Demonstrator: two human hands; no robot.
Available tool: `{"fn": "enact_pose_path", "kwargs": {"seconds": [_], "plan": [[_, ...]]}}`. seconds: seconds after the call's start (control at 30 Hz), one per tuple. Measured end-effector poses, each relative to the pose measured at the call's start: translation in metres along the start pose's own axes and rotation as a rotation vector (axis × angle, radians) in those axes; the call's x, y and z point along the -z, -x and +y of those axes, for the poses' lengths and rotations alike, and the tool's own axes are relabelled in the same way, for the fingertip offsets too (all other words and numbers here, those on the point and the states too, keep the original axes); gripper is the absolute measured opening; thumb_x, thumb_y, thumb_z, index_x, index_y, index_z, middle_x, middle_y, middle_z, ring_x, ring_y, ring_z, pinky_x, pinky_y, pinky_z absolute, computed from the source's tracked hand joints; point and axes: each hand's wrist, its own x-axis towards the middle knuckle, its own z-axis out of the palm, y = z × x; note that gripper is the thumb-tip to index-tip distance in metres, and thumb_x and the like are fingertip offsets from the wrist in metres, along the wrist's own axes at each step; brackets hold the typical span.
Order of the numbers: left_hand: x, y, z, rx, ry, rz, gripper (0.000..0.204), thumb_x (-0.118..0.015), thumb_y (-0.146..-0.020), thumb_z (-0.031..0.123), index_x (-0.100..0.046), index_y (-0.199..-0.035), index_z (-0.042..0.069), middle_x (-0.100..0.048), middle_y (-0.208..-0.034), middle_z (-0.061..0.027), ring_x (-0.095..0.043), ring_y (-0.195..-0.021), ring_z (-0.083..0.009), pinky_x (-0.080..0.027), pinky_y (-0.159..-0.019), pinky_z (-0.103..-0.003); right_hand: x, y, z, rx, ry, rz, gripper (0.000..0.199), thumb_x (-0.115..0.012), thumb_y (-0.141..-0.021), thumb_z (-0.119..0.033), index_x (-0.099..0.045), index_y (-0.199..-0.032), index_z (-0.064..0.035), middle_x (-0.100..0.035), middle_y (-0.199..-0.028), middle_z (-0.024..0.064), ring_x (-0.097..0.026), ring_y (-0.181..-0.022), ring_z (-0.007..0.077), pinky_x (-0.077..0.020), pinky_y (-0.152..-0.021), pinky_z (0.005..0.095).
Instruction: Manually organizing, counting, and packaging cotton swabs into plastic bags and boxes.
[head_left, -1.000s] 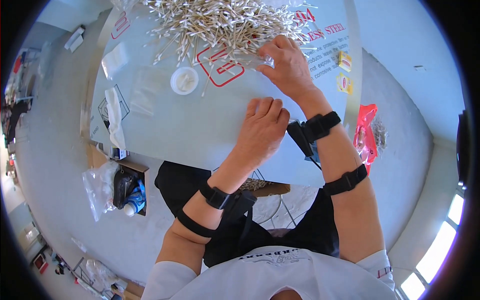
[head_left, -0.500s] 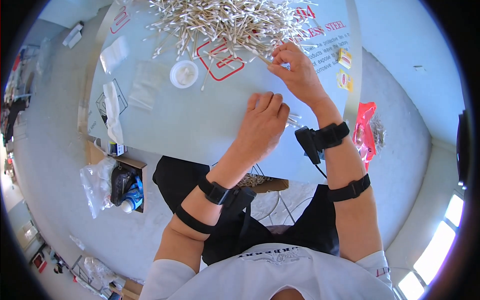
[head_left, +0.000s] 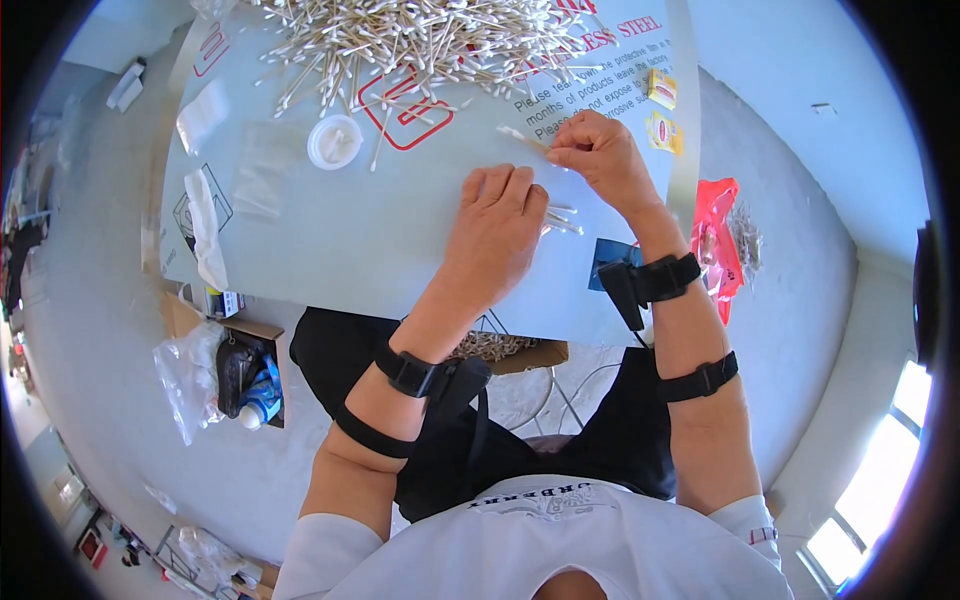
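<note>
At the far side of the table lies a big heap of cotton swabs (head_left: 400, 45) with pale sticks and white tips. My right hand (head_left: 603, 165) is raised in front of it, thumb and fingers pinched on cotton swabs (head_left: 520, 137) whose white ends point left. Nearer to me, my left hand (head_left: 495, 228) is palm down with curled fingers. Cotton swabs (head_left: 563, 219) stick out from its thumb side; the palm and thumb are hidden. A round white tub (head_left: 335, 142) with whitish contents stands left of the hands.
Clear plastic bags (head_left: 262, 182) and a white strip (head_left: 205, 230) lie on the table's left. Two small yellow packets (head_left: 662, 132) are near its right edge. A red plastic bag (head_left: 716, 235) is beyond that edge. A box of belongings (head_left: 250, 375) stands low on the left.
My right hand has drawn back from the edge of the heap toward me with cotton swabs in its pinch. My left hand stays curled in nearly the same place. The view has shifted slightly.
</note>
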Motion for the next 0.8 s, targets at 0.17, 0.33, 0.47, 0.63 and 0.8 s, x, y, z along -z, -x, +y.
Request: {"fn": "enact_pose_path", "kwargs": {"seconds": [0.17,0.33,0.47,0.63,0.8], "plan": [[-0.001,0.001,0.0,-0.003,0.005,0.009,0.041,-0.076,-0.07,0.011,-0.057,-0.105,0.002,-0.053,-0.116,-0.0114,-0.05,-0.114,-0.0296,-0.036,-0.1,-0.044,-0.001,0.001,-0.003,-0.031,0.033,0.067,0.011,-0.073,-0.073,-0.005,-0.071,-0.082,0.0018,-0.062,-0.08,0.0098,-0.06,-0.071,0.0194,-0.0482,-0.065,0.0302],[0.005,0.0,0.002,0.003,0.021,-0.018,0.041,-0.076,-0.07,0.01,-0.058,-0.106,0.001,-0.053,-0.117,-0.0119,-0.05,-0.114,-0.03,-0.037,-0.099,-0.044,-0.003,0.005,-0.004,-0.028,0.055,0.114,0.013,-0.072,-0.074,-0.005,-0.071,-0.084,0.0015,-0.061,-0.081,0.0096,-0.059,-0.072,0.0184,-0.0488,-0.066,0.0293],[0.006,0.003,0.002,-0.002,0.045,-0.017,0.041,-0.075,-0.071,0.01,-0.058,-0.107,0.0,-0.053,-0.117,-0.0119,-0.05,-0.114,-0.0303,-0.037,-0.099,-0.045,-0.009,0.01,-0.01,-0.035,0.029,0.161,0.015,-0.072,-0.073,-0.005,-0.07,-0.087,-0.0007,-0.061,-0.085,0.0096,-0.061,-0.073,0.0209,-0.0499,-0.068,0.0307],[0.011,0.003,0.004,0.054,0.081,0.022,0.057,-0.075,-0.074,0.013,-0.052,-0.125,-0.002,-0.049,-0.129,-0.0156,-0.045,-0.124,-0.0326,-0.035,-0.105,-0.046,-0.02,0.022,-0.012,0.175,0.193,0.128,0.015,-0.072,-0.072,-0.005,-0.069,-0.087,-0.004,-0.061,-0.086,0.0098,-0.063,-0.076,0.0257,-0.0507,-0.069,0.0333],[0.002,0.008,-0.002,0.07,0.014,0.015,0.062,-0.073,-0.078,0.019,-0.048,-0.131,-0.002,-0.046,-0.134,-0.0155,-0.043,-0.127,-0.0343,-0.03,-0.11,-0.049,-0.011,0.011,-0.015,0.072,0.083,-0.079,0.014,-0.072,-0.073,-0.008,-0.068,-0.086,-0.0042,-0.062,-0.086,0.0102,-0.063,-0.078,0.0284,-0.0511,-0.072,0.0367]]}}
